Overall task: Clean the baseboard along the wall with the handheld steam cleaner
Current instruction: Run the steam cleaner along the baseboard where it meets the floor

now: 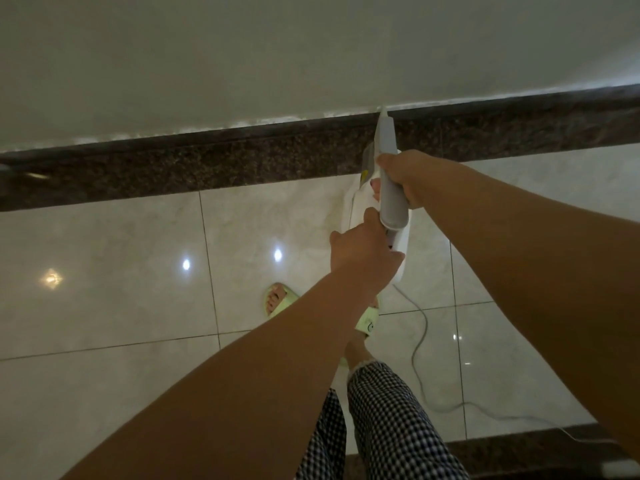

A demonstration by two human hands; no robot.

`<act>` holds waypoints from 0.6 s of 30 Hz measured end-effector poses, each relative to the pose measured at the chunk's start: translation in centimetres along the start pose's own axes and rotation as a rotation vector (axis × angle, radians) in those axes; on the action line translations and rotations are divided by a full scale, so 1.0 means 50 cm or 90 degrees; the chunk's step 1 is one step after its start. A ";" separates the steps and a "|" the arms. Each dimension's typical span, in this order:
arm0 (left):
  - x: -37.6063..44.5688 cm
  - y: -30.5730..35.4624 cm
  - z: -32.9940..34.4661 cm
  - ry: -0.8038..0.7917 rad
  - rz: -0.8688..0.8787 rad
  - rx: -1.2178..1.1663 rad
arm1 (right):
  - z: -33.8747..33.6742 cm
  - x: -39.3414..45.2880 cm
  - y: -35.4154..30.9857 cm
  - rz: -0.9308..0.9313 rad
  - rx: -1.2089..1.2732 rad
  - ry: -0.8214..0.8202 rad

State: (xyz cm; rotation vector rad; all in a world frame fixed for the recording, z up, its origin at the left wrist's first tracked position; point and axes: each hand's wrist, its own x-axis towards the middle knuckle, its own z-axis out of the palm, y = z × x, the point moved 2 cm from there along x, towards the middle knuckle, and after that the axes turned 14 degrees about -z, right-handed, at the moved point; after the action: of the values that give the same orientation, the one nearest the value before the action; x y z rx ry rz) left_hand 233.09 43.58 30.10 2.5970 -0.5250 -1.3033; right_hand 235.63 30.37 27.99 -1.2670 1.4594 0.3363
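A white and grey handheld steam cleaner (385, 140) points at the wall, its thin nozzle tip touching the top edge of the dark speckled stone baseboard (207, 168). My right hand (412, 174) grips the grey handle from the right. My left hand (363, 252) grips the white rear part of the body, just below the handle. Pale residue lines the seam where the baseboard meets the white wall (242, 57).
Glossy pale floor tiles (121, 271) reflect ceiling lights. The cleaner's white cord (420, 337) trails back right across the floor. My feet in green slippers (277, 299) and checked trousers (388, 420) stand below the hands. A dark stone strip (519, 455) lies bottom right.
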 end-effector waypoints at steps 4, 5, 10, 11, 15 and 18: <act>-0.005 -0.001 0.003 0.004 -0.005 -0.004 | 0.003 -0.001 0.004 -0.005 0.001 0.000; -0.006 -0.001 0.003 0.004 -0.006 -0.009 | 0.003 -0.001 0.003 -0.006 0.000 -0.001; -0.010 -0.003 -0.001 0.004 -0.010 -0.015 | 0.005 -0.008 -0.002 -0.014 -0.016 -0.004; -0.010 -0.005 -0.003 0.007 -0.010 -0.015 | 0.006 -0.009 -0.002 -0.013 -0.016 -0.006; -0.012 -0.014 -0.005 0.013 -0.015 -0.015 | 0.018 -0.013 -0.001 -0.008 -0.022 -0.007; -0.013 -0.021 -0.004 0.017 -0.021 -0.010 | 0.026 -0.017 0.000 -0.011 -0.029 -0.009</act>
State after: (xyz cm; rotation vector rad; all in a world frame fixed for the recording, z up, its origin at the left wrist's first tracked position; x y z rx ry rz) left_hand 233.13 44.78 30.36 2.6173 -0.4671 -1.2763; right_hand 236.15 31.79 28.26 -1.3100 1.4343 0.3676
